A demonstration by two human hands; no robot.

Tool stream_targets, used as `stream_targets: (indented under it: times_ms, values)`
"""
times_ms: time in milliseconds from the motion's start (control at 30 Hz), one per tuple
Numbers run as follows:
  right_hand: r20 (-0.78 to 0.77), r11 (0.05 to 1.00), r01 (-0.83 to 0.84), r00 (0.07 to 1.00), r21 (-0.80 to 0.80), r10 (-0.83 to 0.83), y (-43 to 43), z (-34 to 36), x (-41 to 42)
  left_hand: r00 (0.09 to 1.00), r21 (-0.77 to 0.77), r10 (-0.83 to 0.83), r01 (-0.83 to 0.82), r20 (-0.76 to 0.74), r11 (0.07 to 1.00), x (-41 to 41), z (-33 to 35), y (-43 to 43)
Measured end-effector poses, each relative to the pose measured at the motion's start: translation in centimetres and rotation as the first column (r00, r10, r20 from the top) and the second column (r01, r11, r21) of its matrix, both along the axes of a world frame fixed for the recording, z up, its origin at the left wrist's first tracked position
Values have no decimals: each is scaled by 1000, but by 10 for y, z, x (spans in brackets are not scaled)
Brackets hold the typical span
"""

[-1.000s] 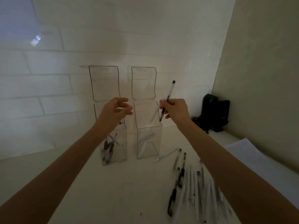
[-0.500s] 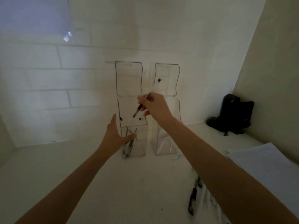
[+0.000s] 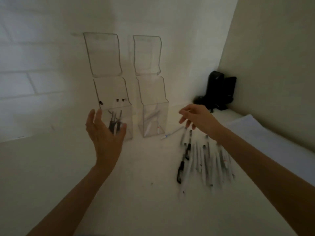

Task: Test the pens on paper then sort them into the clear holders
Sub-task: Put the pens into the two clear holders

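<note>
Left forearm (image 3: pixel 76 193) came in from 7 o'clock, bare, reaching toward 12. Left hand (image 3: pixel 104 132) was open, back toward the camera, fingers (image 3: pixel 92 116) straight and pointing to 12, thumb splayed to 2, gripping nothing. Right forearm (image 3: pixel 255 159) came in from 4 o'clock. Right hand (image 3: pixel 199 119) was relaxed, fingers loosely extended toward 9 and drooping, slightly blurred, nothing pinched that I could see

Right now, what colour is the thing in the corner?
Black. The corner thing shows best in head view.
</note>
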State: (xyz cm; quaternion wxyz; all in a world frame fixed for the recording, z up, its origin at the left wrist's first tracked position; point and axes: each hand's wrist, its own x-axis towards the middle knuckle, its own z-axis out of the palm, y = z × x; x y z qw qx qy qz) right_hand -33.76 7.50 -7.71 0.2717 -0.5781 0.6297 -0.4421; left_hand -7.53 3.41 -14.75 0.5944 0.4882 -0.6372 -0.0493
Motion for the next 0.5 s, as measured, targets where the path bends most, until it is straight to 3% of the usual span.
stream_targets:
  times_ms: [100,233,333,433,500]
  values:
    - [-63,989,109,993,105,-102,21,-26,-30,976,-37,-196,200,90,979,-33,-8,23]
    - [-40,961,206,979,187,-202,39,-48,-51,823,268,-539,486,183,832,-85,-13,26]
    - [-58,953,256,967,160,-249,49,-60,-53,749,386,-597,480,287,788,-118,-18,6]
    - [-137,935,344,934,91,-331,56,-67,-55,739,517,-558,332,378,789,-137,-24,-11]
    - [-257,921,376,904,97,-342,58,-68,-58,726,523,-493,214,480,825,-143,-27,-16]
